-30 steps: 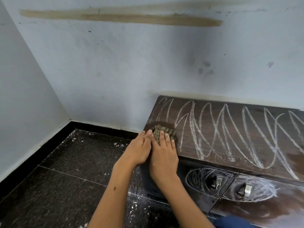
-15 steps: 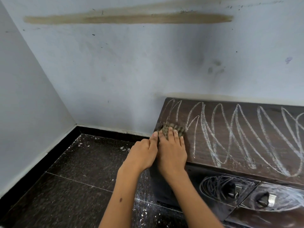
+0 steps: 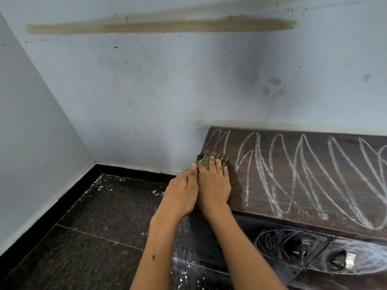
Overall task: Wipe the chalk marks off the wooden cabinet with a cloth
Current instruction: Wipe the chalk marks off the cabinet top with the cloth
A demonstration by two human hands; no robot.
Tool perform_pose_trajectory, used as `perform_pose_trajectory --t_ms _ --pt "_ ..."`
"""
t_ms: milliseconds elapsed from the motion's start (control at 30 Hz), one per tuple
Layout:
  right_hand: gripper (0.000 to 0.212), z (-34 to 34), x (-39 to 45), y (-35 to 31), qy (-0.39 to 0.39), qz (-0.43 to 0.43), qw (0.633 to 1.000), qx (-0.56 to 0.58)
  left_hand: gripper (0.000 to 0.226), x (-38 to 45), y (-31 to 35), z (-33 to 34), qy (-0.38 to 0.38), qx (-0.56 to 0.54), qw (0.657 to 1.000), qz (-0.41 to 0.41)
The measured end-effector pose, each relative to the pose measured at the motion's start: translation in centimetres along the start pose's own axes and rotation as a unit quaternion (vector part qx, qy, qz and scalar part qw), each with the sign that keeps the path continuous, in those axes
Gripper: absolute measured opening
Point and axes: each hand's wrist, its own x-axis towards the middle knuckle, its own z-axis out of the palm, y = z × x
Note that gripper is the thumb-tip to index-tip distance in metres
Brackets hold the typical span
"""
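A low dark wooden cabinet (image 3: 240, 195) stands against the wall at the right. White zigzag chalk marks (image 3: 297, 176) cover most of its top. A crumpled brownish cloth (image 3: 217, 156) lies near the top's left end. My right hand (image 3: 213, 185) presses flat on the cloth, with the fingers pointing toward the wall. My left hand (image 3: 181, 193) lies beside it at the cabinet's left edge, touching the right hand and the cloth's edge. Chalk scribbles (image 3: 278, 243) also ring the metal handles on the drawer fronts.
A pale blue wall (image 3: 167, 91) with a brown smear rises behind the cabinet, and a second wall closes the corner at left. The dark speckled floor tiles (image 3: 100, 222) carry white chalk crumbs. Two drawer handles (image 3: 343, 260) stick out at the lower right.
Both hands have pushed the cloth away from me toward the wall along the cabinet's left end. The view has shifted left and slightly down.
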Motion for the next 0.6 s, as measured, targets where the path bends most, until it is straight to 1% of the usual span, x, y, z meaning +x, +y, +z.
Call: perform_pose_trajectory --t_ms 67,133,233,367,433,600 --pt "0.054 0.5 -2.8 -0.4 0.007 -0.019 1.000 0.003 0.054 0.5 -0.2 0.1 -0.001 -0.010 1.000 -0.010" --pt "0.059 0.7 -3.8 -0.4 0.001 -0.039 0.999 -0.003 0.054 0.9 -0.3 0.1 0.002 -0.029 1.000 -0.012" --pt "0.051 0.7 -0.5 -0.2 0.002 -0.036 0.999 -0.011 0.055 1.2 -0.3 0.4 0.002 -0.038 0.999 -0.004" --pt "0.047 0.2 5.8 -0.1 -0.038 -0.010 0.999 -0.008 0.056 1.1 -0.2 0.9 -0.011 -0.023 0.999 0.024" --pt "0.047 -0.1 6.4 -0.2 -0.047 0.000 0.999 -0.006 0.053 1.2 -0.3 1.0 -0.014 -0.021 0.999 0.040" --pt "0.049 0.5 0.6 0.3 -0.007 -0.005 1.000 0.013 0.050 2.1 -0.5 1.3 -0.017 -0.035 0.998 0.048"
